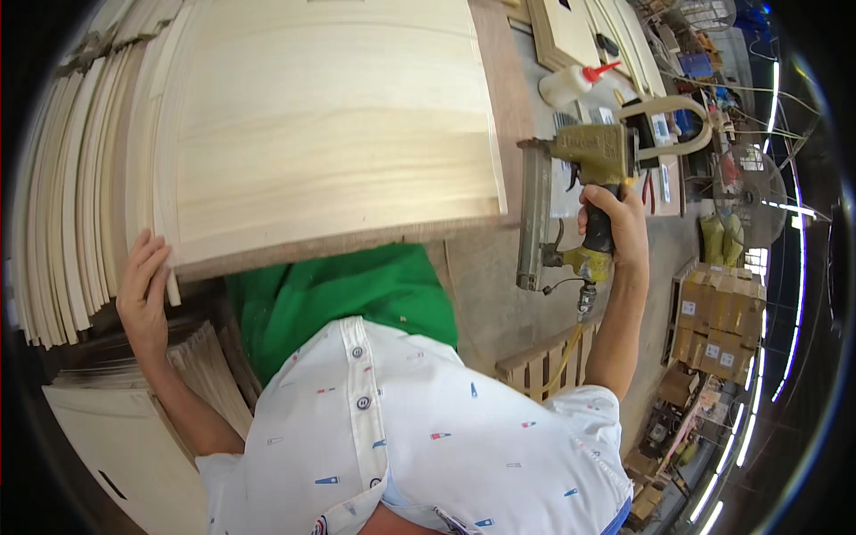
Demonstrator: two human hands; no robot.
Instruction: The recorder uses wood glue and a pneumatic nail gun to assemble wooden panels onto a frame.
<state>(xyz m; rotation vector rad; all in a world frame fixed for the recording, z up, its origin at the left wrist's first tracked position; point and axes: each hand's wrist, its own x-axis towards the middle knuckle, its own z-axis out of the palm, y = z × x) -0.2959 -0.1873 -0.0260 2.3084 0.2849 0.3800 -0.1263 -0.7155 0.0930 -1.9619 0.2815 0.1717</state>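
Observation:
A large pale plywood panel (330, 116) lies on the workbench in front of me, with thin wooden strips along its side edges. My left hand (145, 285) is at the panel's near left corner, its fingers closed around the end of a narrow wooden strip (173, 290) there. In my right hand (620, 218) is a pneumatic nail gun (593, 152), its dark grip wrapped by my fingers. The tool is raised just right of the panel, apart from it, with its long magazine (533, 223) toward the panel. A yellow air hose (563, 361) hangs from the handle's fitting.
Many loose wooden strips (76, 196) lie stacked left of the panel. Slotted boards (107, 455) stand below them. A white glue bottle (563, 87) with a red nozzle sits on the bench beyond the nail gun. Cardboard boxes (718, 316) and a pallet (535, 357) stand at right.

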